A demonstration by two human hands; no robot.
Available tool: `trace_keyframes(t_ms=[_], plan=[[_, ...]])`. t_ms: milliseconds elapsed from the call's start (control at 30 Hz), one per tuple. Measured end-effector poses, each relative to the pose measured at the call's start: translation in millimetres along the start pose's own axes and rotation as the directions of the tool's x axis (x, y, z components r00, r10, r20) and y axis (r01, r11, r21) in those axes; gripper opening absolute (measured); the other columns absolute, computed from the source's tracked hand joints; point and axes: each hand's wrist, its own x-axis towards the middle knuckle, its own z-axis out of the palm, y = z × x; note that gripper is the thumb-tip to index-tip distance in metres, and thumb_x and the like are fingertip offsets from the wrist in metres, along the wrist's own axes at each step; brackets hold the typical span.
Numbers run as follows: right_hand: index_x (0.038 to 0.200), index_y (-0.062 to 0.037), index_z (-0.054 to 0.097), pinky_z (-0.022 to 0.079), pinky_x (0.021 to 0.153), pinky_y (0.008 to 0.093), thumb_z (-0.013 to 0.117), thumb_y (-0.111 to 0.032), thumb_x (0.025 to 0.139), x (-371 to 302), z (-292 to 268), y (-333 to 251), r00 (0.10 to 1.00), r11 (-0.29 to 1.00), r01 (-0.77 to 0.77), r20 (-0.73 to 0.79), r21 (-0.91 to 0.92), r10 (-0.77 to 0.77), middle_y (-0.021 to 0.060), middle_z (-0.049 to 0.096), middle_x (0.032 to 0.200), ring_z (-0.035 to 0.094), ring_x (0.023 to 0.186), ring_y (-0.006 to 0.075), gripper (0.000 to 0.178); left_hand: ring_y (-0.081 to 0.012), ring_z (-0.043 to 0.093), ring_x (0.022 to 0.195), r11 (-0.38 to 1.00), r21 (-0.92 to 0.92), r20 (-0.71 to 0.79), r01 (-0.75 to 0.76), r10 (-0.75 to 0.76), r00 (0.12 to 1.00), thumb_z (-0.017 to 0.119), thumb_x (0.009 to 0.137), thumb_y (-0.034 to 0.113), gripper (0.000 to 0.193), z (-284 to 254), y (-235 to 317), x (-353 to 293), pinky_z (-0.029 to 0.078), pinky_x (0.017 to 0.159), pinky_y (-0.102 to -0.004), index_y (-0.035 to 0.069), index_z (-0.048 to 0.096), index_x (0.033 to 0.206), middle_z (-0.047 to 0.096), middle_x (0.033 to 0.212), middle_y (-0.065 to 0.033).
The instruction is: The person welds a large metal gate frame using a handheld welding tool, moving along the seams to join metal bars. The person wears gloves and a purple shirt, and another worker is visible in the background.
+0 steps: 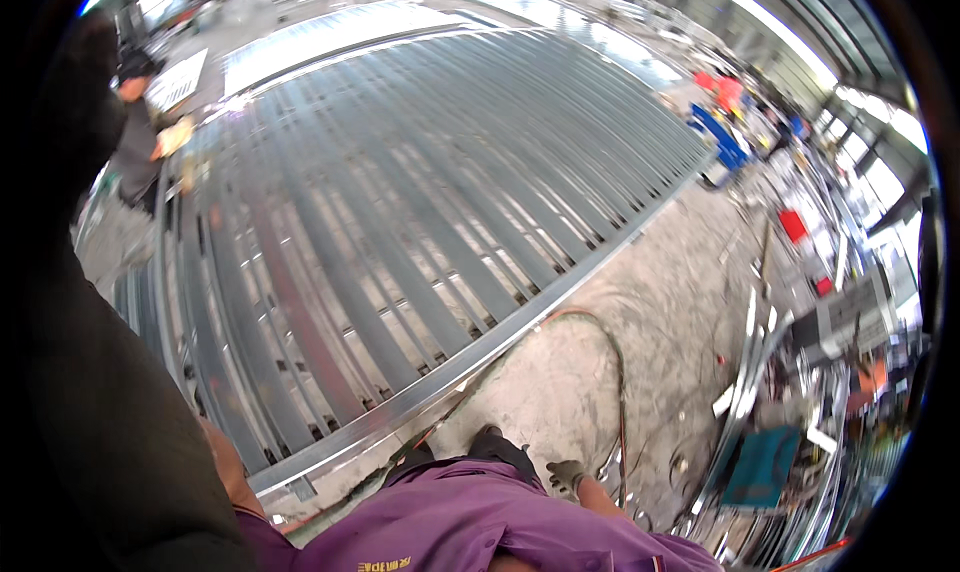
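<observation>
My right hand [567, 475], in a grey-green work glove, hangs low beside my body. Its fingers look spread, with nothing visible in them. On the left, a large dark shape [100, 392] very close to the camera seems to be my raised left arm; the fingers of that hand cannot be made out. In front of me lies a big metal frame [420, 387] with many parallel grey slats [470, 262]. Its near edge rail runs just beyond my feet. Neither hand visibly touches it.
A hose [621, 392] loops over the concrete floor. A co-worker [140, 122] stands at the frame's far left. To the right are metal strips [738, 412], a teal panel [762, 467], a grey box-like object [845, 317] and a red object [793, 225]. A blue item [718, 137] stands near the frame's right corner.
</observation>
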Motion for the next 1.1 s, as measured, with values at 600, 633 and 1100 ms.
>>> trace_keyframes(t_ms=[600, 633, 1100], plan=[[0.118, -0.001, 0.072, 0.06, 0.078, 0.0485, 0.068, -0.038, 0.103, -17, -59, -183, 0.979, 0.952, 0.204, 0.033, -0.229, -0.202, 0.0157, 0.079, 0.107, 0.076, 0.087, 0.0309, 0.04, -0.0359, 0.067, 0.12, 0.951, 0.307, -0.06, -0.03, 0.051, 0.997, 0.061, 0.105, 0.027, 0.04, -55, 50, 9, 0.051, 0.109, -0.0465, -0.004, 0.066, 0.129, 0.069, 0.13, -0.0255], [0.117, -0.001, 0.072, 0.06, 0.078, 0.0485, 0.068, -0.038, 0.103, -13, -57, -179, 0.98, 0.948, 0.198, 0.04, -0.248, -0.194, 0.0158, 0.078, 0.106, 0.076, 0.087, 0.0311, 0.04, -0.0359, 0.067, 0.12, 0.951, 0.308, -0.064, -0.024, 0.046, 0.997, 0.061, 0.105, 0.027, 0.039, -58, 48, 5, 0.051, 0.109, -0.0464, -0.004, 0.066, 0.129, 0.069, 0.129, -0.0256], [0.114, -0.0046, 0.074, 0.057, 0.063, 0.0452, 0.069, -0.038, 0.101, -17, -30, -135, 0.993, 0.976, 0.119, 0.02, -0.185, -0.117, 0.0125, 0.079, 0.097, 0.075, 0.073, 0.0266, 0.036, -0.0363, 0.07, 0.116, 0.886, 0.459, -0.068, -0.061, 0.104, 0.992, 0.065, 0.103, 0.022, 0.035, -114, 94, 3, 0.053, 0.106, -0.0443, -0.006, 0.068, 0.123, 0.071, 0.126, -0.0262]])
